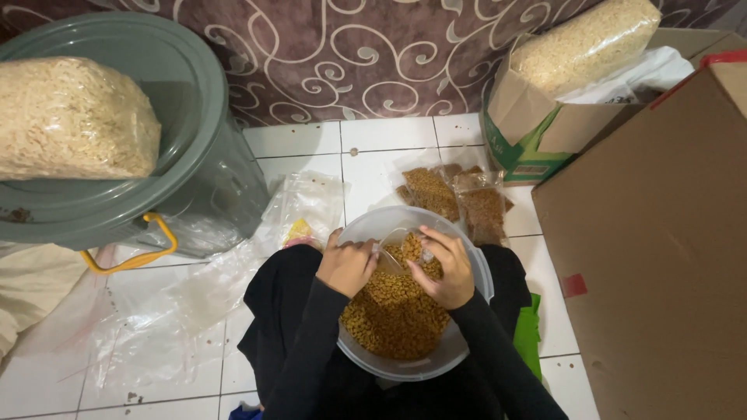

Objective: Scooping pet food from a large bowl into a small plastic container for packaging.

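Note:
A round translucent plastic bowl (475, 268) rests on my lap, holding a heap of small golden-brown snack pieces (393, 315). Above the heap both hands hold a small clear plastic bag (397, 247). My left hand (346, 264) grips its left side. My right hand (443, 268) pinches its right side. Beyond the bowl, several filled clear bags of the same snack (455, 198) lie on the white tiled floor.
A grey lidded bin (187, 117) with a yellow handle stands at left, a big bag of pale flakes (70, 120) on its lid. Empty plastic bags (299, 206) lie beside it. Cardboard boxes (661, 233) stand at right, one holding another flake bag (587, 43).

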